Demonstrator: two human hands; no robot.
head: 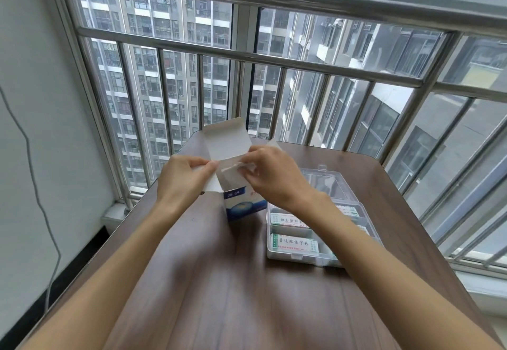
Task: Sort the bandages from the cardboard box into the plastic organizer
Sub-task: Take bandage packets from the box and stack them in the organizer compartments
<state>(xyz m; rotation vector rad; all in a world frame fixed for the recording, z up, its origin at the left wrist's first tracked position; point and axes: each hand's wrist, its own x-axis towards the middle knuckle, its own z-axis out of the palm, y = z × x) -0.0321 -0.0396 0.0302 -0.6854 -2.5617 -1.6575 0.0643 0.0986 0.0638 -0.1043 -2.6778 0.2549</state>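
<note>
At box (241,207) mouth: R grip (270,176) pinching bandages (233,168).

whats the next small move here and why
Probably lift the right hand to draw the bandages up out of the cardboard box: its flap is open, the left hand steadies it, and the plastic organizer sits open beside it.

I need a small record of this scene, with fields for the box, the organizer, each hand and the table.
box: cardboard box upright on the table, top flaps open
organizer: plastic organizer right of the box, lid open, bandages already inside
left hand: left hand pinching a side flap
right hand: right hand at the box opening, fingers on something white
table: wooden table
</note>
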